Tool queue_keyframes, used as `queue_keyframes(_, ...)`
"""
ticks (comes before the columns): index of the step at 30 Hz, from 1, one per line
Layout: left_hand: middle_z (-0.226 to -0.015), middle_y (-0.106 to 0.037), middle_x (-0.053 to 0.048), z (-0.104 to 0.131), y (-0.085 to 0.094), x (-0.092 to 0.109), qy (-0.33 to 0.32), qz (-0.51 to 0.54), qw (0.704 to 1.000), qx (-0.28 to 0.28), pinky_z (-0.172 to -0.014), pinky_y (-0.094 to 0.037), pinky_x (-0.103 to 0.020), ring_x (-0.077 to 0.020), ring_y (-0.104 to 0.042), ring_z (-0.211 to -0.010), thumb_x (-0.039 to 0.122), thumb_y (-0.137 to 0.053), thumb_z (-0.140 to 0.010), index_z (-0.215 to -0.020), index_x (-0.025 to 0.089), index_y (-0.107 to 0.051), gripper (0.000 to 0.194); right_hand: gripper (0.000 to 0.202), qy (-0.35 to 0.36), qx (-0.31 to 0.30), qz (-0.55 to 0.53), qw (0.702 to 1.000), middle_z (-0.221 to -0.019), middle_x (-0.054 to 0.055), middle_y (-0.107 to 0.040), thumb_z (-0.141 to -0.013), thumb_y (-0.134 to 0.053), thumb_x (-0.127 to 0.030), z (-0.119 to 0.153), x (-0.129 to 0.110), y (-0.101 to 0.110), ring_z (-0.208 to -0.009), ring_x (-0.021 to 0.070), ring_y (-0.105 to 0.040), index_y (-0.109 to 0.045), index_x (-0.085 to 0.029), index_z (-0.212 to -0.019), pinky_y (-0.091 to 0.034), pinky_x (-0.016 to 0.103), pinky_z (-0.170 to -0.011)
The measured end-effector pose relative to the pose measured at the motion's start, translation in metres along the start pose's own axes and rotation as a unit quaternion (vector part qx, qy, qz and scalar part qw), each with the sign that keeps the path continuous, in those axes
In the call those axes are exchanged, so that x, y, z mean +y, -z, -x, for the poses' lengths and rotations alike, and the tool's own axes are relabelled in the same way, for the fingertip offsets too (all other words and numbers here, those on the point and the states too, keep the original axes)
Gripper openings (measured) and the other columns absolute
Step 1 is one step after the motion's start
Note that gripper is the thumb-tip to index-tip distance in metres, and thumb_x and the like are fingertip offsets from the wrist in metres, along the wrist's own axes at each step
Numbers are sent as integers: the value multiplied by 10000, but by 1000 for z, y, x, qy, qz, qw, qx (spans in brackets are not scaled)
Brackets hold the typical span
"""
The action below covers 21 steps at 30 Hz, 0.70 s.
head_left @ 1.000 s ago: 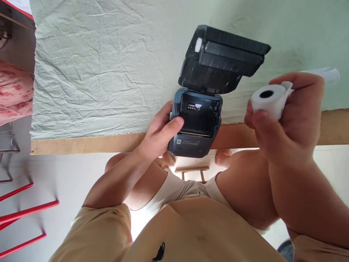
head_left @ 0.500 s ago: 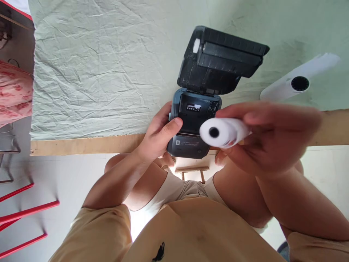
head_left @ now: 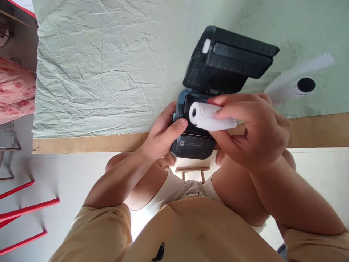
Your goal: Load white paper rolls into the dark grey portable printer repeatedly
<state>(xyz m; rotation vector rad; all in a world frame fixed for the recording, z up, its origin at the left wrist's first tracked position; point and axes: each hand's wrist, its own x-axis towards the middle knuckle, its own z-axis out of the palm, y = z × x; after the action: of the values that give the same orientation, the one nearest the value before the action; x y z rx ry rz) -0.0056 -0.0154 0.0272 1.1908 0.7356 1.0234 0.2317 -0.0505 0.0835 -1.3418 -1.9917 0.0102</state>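
Observation:
A dark blue-black printer is at the table's front edge, its black lid swung open away from me. My left hand grips the printer's left side, with the thumb over the rim. Between the thumb and fingers of my right hand is a white paper roll, held lengthwise over the open compartment, its round end with a dark core facing left. The roll and hand hide much of the compartment. Whether the roll touches its floor, I cannot tell.
Right of the printer, another white roll with a dark core lies on the green cloth. The wooden table edge runs across. Red bars stand at the lower left, beside patterned pink fabric.
My right hand has moved left with the paper roll, which is now over the open compartment. The printer and its lid appear slightly farther right.

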Motion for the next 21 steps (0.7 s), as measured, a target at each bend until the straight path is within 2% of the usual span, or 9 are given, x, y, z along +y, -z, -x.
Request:
queue_keyframes(3,-1107,-808,-61,0,0,0,-4,13,1000,-18,-894,-669,-400,-257,-734,-965,801,-879,-1097,-1346,287,-912,572,335,11,3,-27,1000,-1382,-21,-999,-1137,-724,-67,0,2,2,-1164,285,-970,-882,-357,-1193,-731,505,-964)
queue_keyframes(8,-1137,-834,-76,-1,3,-1,9,-5,1000,-7,-895,-682,-426,-273,-729,-964,885,-877,-1061,-1335,293,-923,654,323,23,-27,-85,996,-1404,7,-979,-1155,-648,-46,-2,9,2,-1156,271,-943,-795,-321,-1068,-706,481,-968)
queue_keyframes(14,-1117,-819,-76,-1,5,-6,-8,-15,1000,-10,-869,-681,-416,-273,-740,-966,963,-818,-1067,-1351,292,-924,736,303,60,45,-138,988,-1200,-28,-963,-1110,-765,-34,0,7,-7,-1081,244,-894,-714,-324,-1039,-640,463,-940)
queue_keyframes(17,-1106,-803,-82,0,6,-7,5,-30,1000,-2,-839,-652,-420,-277,-716,-954,1006,-806,-1040,-1334,280,-916,791,274,74,34,-127,989,-1096,-73,-940,-1155,-765,-113,3,5,-6,-1110,238,-890,-725,-335,-999,-626,458,-954)
queue_keyframes(21,-1076,-783,-79,0,4,-3,15,-31,999,3,-805,-611,-419,-273,-690,-929,1005,-801,-1035,-1287,274,-904,780,237,113,-58,-98,987,-1090,-57,-918,-1250,-731,-359,8,11,-1,-1189,274,-876,-809,-364,-1026,-601,480,-1014)
